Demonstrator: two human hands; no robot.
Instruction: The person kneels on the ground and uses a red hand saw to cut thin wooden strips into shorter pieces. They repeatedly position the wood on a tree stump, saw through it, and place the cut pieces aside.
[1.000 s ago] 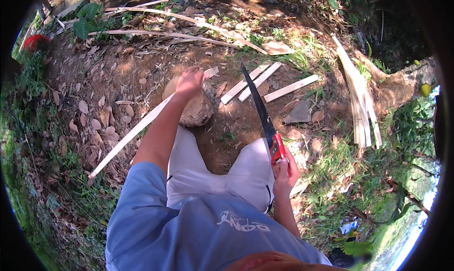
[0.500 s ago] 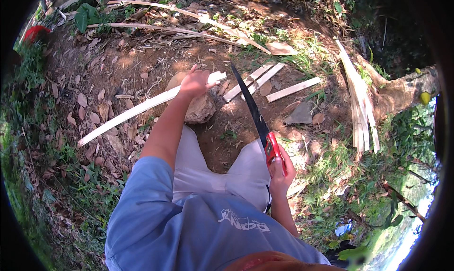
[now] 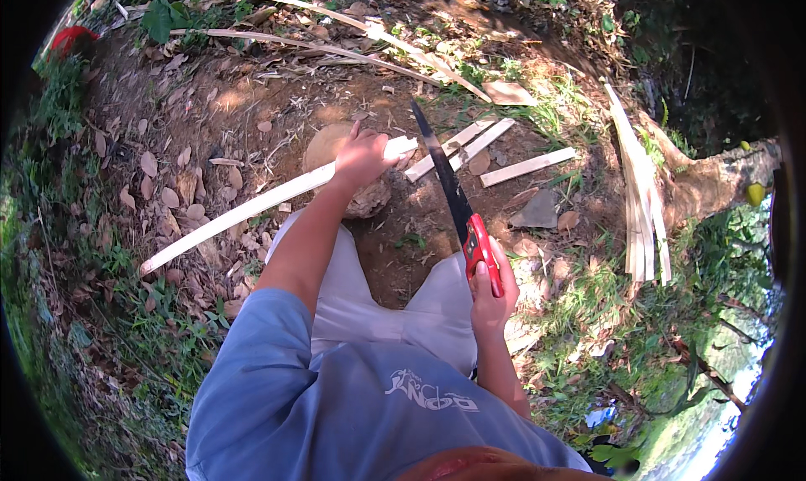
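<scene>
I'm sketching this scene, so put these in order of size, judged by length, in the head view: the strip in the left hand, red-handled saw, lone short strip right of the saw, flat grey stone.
1. Strip in the left hand
2. Red-handled saw
3. Lone short strip
4. Flat grey stone

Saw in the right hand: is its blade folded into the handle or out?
Out: the dark blade extends well beyond the red handle that the right hand grips.

Across the chest of my blue short-sleeved T-shirt (image 3: 336, 410) runs bold white lettering (image 3: 432, 396) — the finer print (image 3: 410, 375) by it too small to make out
</scene>
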